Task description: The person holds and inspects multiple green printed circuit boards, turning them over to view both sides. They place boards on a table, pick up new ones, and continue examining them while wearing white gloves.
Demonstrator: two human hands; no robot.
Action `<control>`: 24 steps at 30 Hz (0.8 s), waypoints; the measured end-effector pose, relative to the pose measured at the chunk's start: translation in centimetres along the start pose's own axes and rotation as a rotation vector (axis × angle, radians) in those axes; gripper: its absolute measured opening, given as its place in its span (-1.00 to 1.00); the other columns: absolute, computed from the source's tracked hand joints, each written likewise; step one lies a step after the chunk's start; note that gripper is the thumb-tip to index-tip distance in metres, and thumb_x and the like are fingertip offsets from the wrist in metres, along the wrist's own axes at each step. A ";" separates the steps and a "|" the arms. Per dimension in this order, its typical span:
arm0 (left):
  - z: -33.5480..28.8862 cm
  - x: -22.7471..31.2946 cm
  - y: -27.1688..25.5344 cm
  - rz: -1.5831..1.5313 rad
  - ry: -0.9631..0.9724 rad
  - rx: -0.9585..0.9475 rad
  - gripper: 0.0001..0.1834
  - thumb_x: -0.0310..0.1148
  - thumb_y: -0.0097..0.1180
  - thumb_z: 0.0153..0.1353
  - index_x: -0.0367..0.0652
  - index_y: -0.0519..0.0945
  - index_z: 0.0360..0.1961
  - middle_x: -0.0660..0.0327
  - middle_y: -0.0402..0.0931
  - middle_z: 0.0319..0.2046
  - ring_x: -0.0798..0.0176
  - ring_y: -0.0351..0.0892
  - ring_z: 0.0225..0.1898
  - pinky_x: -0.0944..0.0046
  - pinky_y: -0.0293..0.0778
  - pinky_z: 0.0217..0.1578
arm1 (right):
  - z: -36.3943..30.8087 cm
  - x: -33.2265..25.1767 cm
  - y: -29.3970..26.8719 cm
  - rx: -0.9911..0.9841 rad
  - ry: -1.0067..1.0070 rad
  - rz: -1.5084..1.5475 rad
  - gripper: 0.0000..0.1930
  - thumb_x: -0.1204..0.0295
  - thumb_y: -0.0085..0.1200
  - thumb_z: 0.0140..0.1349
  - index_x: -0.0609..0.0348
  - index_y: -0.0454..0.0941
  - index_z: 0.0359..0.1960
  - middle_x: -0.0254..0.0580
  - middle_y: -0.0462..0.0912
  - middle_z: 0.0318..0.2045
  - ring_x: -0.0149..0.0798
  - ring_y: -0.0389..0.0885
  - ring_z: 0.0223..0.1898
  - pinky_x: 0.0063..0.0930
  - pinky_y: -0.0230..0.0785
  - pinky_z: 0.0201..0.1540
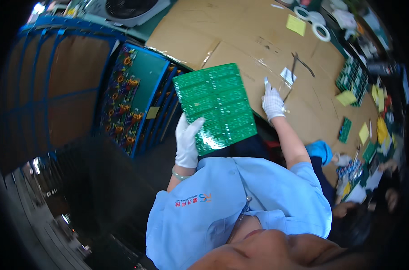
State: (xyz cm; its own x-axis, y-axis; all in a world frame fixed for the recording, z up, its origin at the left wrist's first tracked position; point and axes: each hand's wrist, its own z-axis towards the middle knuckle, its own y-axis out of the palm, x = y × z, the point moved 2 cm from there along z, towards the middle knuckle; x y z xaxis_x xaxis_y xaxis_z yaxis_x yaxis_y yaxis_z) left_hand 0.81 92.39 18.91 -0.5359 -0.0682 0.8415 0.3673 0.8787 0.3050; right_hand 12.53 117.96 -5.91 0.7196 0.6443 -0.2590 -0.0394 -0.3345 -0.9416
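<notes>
My left hand (186,139), in a white glove, grips a large green circuit board panel (215,105) by its lower left edge, with the thumb on its face. The panel is tilted, held in front of my body just off the table's near edge. My right hand (273,102), also gloved, is over the cardboard-covered table, right of the panel. Its index finger stretches forward, and I make out nothing held in it. Beyond it lie dark-handled pliers (296,65) and a small white slip (287,75). A thin dark shape beside the hand is unclear.
Cardboard (240,31) covers the table. White tape rolls (320,32) and a yellow note (296,24) lie at the far right. Stacked green boards (352,81) stand at the right edge. A blue rack (152,67) holds populated boards on the left. Another person's hand (344,209) shows lower right.
</notes>
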 end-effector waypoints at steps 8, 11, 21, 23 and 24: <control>-0.5 2.7 3.5 -0.125 0.010 -0.167 -0.54 -0.50 0.08 0.18 -0.37 0.37 0.12 0.10 0.55 -0.05 0.30 0.58 -0.11 0.31 0.51 -0.06 | 1.0 0.2 2.7 -0.025 -0.274 -0.164 -0.60 0.44 -0.15 0.29 0.43 0.32 0.11 -0.05 0.56 -0.44 -0.13 0.66 -0.53 -0.27 0.55 -0.57; -0.1 2.3 4.5 -0.106 0.007 -0.202 -0.52 -0.52 0.08 0.18 -0.36 0.35 0.15 0.11 0.54 -0.04 0.30 0.57 -0.09 0.31 0.50 -0.04 | 1.0 3.0 2.6 0.030 -0.298 -0.131 -0.59 0.43 -0.19 0.30 0.24 0.33 0.17 -0.10 0.59 -0.32 -0.19 0.67 -0.44 -0.35 0.56 -0.47; 0.7 0.2 2.9 -0.100 0.050 -0.320 -0.53 -0.54 0.07 0.20 -0.33 0.34 0.16 0.12 0.52 -0.04 0.31 0.56 -0.08 0.32 0.49 -0.04 | -7.5 0.2 -16.6 0.781 -0.155 0.555 -0.55 0.49 -0.14 0.35 0.21 0.30 0.29 -0.01 0.53 0.07 -0.32 0.58 -0.35 -0.44 0.52 -0.33; 0.8 1.1 2.8 -0.097 0.025 -0.362 -0.53 -0.54 0.07 0.20 -0.33 0.35 0.16 0.12 0.52 -0.04 0.32 0.55 -0.08 0.32 0.49 -0.05 | -10.2 -3.3 -19.7 0.789 -0.307 0.540 -0.57 0.48 -0.07 0.33 0.21 0.38 0.24 0.00 0.57 0.01 -0.25 0.59 -0.33 -0.38 0.51 -0.28; 1.0 1.4 2.7 -0.095 0.013 -0.381 -0.53 -0.54 0.07 0.20 -0.33 0.35 0.16 0.12 0.52 -0.04 0.32 0.55 -0.09 0.32 0.49 -0.05 | -11.1 -5.3 -20.9 0.722 -0.355 0.544 -0.58 0.47 -0.02 0.30 0.20 0.42 0.20 -0.02 0.59 -0.06 -0.22 0.59 -0.33 -0.35 0.50 -0.27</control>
State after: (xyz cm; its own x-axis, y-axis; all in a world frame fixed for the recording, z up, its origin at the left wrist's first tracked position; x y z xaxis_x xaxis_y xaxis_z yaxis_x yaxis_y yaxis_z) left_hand 0.26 95.15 20.44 -0.5726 -0.1484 0.8063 0.5737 0.6301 0.5234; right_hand 17.24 113.89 17.57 0.2303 0.7360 -0.6366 -0.8063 -0.2219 -0.5483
